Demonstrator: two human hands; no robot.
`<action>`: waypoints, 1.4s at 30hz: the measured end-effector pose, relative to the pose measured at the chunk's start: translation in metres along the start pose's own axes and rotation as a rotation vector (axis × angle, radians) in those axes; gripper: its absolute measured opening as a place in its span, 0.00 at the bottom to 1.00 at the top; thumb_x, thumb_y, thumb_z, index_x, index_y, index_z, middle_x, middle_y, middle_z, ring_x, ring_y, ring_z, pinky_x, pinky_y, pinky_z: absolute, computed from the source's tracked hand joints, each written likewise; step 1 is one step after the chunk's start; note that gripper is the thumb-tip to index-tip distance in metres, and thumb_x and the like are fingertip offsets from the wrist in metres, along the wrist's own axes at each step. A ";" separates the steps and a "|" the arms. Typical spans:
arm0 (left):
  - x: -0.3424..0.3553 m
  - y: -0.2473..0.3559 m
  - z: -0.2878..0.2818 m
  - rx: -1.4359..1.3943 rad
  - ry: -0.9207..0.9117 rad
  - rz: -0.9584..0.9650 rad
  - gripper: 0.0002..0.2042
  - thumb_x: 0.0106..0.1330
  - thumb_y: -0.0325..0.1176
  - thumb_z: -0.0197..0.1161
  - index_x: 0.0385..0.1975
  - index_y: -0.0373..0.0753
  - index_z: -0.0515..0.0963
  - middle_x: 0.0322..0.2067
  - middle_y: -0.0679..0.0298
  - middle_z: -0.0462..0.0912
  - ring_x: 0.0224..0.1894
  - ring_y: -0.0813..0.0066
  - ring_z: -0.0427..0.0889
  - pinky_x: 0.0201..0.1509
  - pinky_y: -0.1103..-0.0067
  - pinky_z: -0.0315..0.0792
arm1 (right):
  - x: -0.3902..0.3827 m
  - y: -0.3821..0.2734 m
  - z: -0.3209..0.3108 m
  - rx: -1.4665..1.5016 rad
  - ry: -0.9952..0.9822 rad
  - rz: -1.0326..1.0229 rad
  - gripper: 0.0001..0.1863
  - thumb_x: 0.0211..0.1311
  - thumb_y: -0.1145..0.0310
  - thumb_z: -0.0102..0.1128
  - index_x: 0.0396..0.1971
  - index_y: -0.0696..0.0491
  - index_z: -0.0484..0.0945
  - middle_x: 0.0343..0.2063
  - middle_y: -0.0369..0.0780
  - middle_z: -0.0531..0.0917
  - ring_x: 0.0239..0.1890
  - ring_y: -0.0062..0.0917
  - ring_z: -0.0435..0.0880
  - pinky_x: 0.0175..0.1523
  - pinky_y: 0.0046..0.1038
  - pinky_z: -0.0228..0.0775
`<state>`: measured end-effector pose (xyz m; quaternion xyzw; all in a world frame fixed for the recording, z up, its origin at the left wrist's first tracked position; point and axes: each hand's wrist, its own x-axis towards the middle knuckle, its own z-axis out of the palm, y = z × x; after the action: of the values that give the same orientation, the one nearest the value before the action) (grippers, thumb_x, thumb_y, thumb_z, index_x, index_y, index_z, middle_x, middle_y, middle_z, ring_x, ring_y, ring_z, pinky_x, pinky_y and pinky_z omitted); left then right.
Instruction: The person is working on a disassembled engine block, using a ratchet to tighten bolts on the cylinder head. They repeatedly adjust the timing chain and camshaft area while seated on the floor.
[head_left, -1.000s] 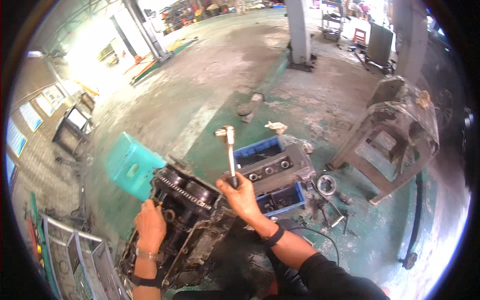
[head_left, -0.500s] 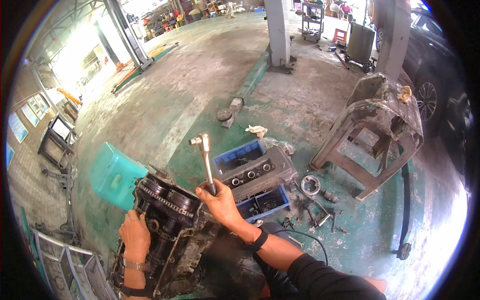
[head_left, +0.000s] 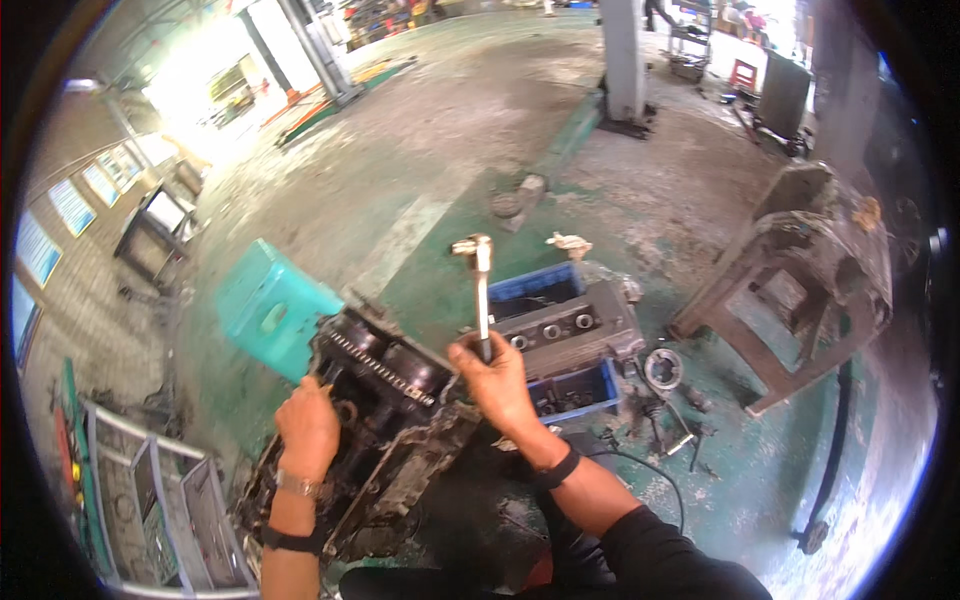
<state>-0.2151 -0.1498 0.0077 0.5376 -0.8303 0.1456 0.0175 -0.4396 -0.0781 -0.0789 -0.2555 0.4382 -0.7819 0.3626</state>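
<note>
My right hand is wrapped round the handle of a ratchet wrench, which points up with a socket on its head. The hand is just right of a greasy, dark engine block, held above the floor parts. A toothed metal ring or chain runs across the block's far end. My left hand is closed at the block's left side, its fingertips mostly hidden from view. A small orange-yellow bit shows by them, too small to name.
Behind the block stands a turquoise plastic stool. To the right lie a valve cover, blue bins, a metal ring and loose parts. A grimy stool is farther right; a metal frame stands at the left.
The whole scene has shifted to the right in the picture as the view turned left. My left hand stays at the block; my right hand still holds the ratchet wrench up.
</note>
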 end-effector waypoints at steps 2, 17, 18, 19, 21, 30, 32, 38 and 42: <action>0.004 -0.001 0.001 0.001 -0.003 0.002 0.10 0.70 0.35 0.51 0.35 0.33 0.72 0.27 0.48 0.82 0.30 0.45 0.81 0.35 0.57 0.73 | -0.002 -0.002 -0.001 0.006 -0.021 0.079 0.07 0.63 0.68 0.65 0.34 0.54 0.77 0.19 0.27 0.72 0.16 0.09 0.65 0.20 0.16 0.57; 0.004 -0.005 0.011 -0.141 0.003 -0.024 0.08 0.68 0.33 0.55 0.37 0.33 0.69 0.30 0.47 0.80 0.33 0.45 0.80 0.37 0.57 0.72 | 0.000 0.000 -0.004 0.014 -0.014 0.114 0.06 0.63 0.72 0.65 0.35 0.57 0.78 0.23 0.30 0.77 0.24 0.12 0.70 0.30 0.18 0.63; 0.004 -0.005 0.011 -0.137 0.001 -0.040 0.09 0.69 0.33 0.55 0.36 0.33 0.69 0.28 0.48 0.81 0.33 0.45 0.80 0.37 0.57 0.72 | 0.000 0.001 -0.004 0.009 -0.024 0.094 0.06 0.63 0.71 0.64 0.34 0.56 0.76 0.20 0.29 0.74 0.20 0.11 0.68 0.24 0.18 0.60; 0.005 -0.005 0.011 -0.124 -0.010 -0.046 0.09 0.69 0.34 0.55 0.35 0.33 0.69 0.27 0.47 0.81 0.33 0.45 0.80 0.37 0.57 0.72 | 0.001 0.002 -0.003 0.005 -0.035 0.075 0.06 0.64 0.71 0.64 0.34 0.55 0.75 0.17 0.29 0.71 0.15 0.11 0.66 0.18 0.17 0.57; 0.005 -0.004 0.009 -0.094 -0.045 -0.058 0.10 0.69 0.35 0.54 0.34 0.33 0.70 0.26 0.47 0.80 0.32 0.44 0.80 0.37 0.57 0.72 | 0.002 0.004 -0.003 0.023 -0.035 0.073 0.06 0.64 0.71 0.63 0.34 0.55 0.75 0.17 0.29 0.71 0.15 0.11 0.66 0.17 0.18 0.56; -0.002 -0.004 0.003 -0.147 0.053 0.013 0.08 0.67 0.31 0.54 0.35 0.32 0.70 0.33 0.44 0.81 0.33 0.44 0.81 0.38 0.57 0.73 | -0.001 0.000 -0.005 0.055 -0.025 0.142 0.06 0.62 0.72 0.66 0.34 0.57 0.79 0.25 0.29 0.79 0.28 0.11 0.70 0.34 0.18 0.64; -0.001 -0.005 0.004 -0.176 0.043 0.026 0.08 0.67 0.31 0.54 0.37 0.32 0.70 0.34 0.44 0.81 0.34 0.44 0.81 0.38 0.57 0.73 | -0.001 0.001 -0.004 0.051 -0.016 0.150 0.06 0.62 0.72 0.66 0.34 0.57 0.79 0.25 0.29 0.78 0.27 0.11 0.70 0.34 0.18 0.64; 0.002 -0.004 0.012 -0.163 0.011 -0.023 0.08 0.67 0.31 0.54 0.37 0.32 0.68 0.30 0.45 0.81 0.33 0.43 0.81 0.38 0.56 0.72 | 0.000 0.003 -0.004 0.034 -0.014 0.128 0.06 0.62 0.70 0.66 0.33 0.55 0.79 0.23 0.27 0.77 0.24 0.10 0.67 0.28 0.17 0.60; 0.005 -0.003 0.014 -0.151 -0.023 -0.070 0.09 0.68 0.32 0.53 0.36 0.31 0.68 0.26 0.44 0.80 0.31 0.42 0.80 0.38 0.54 0.72 | -0.001 0.001 -0.003 0.023 -0.003 0.156 0.06 0.62 0.70 0.66 0.31 0.55 0.79 0.20 0.26 0.74 0.20 0.08 0.63 0.23 0.16 0.54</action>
<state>-0.2127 -0.1587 -0.0045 0.5651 -0.8198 0.0755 0.0535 -0.4411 -0.0758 -0.0816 -0.2174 0.4473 -0.7558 0.4258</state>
